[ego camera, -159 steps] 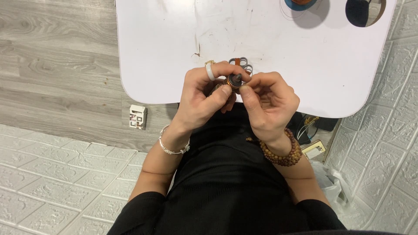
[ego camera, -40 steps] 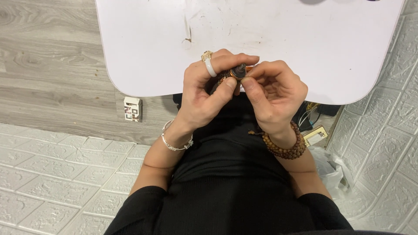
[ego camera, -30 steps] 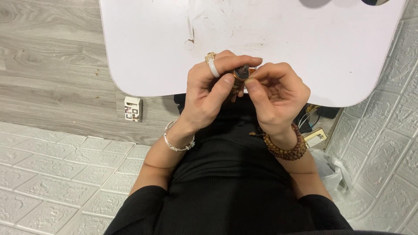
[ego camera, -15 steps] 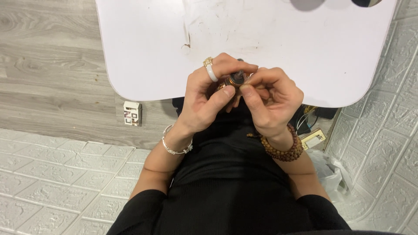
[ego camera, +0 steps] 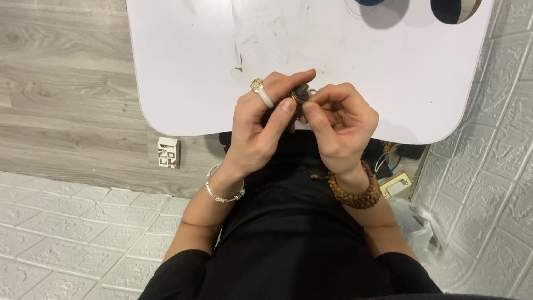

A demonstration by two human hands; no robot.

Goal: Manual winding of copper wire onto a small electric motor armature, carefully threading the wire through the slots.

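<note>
One small dark round piece [ego camera: 300, 95] sits pinched between two hands at the near edge of the white counter [ego camera: 183, 66]. The left hand [ego camera: 261, 128] grips it with thumb and forefinger, fingers curled; it wears one ring [ego camera: 260, 90] and one silver bracelet [ego camera: 222, 191]. The right hand [ego camera: 341, 122], loosely clenched, pinches the same piece and wears one wooden bead bracelet [ego camera: 355, 194].

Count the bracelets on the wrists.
2. A silver bracelet sits on the wrist of the left hand; a brown bead bracelet sits on the wrist of the right hand. Sleeves further up could hide more.
</note>
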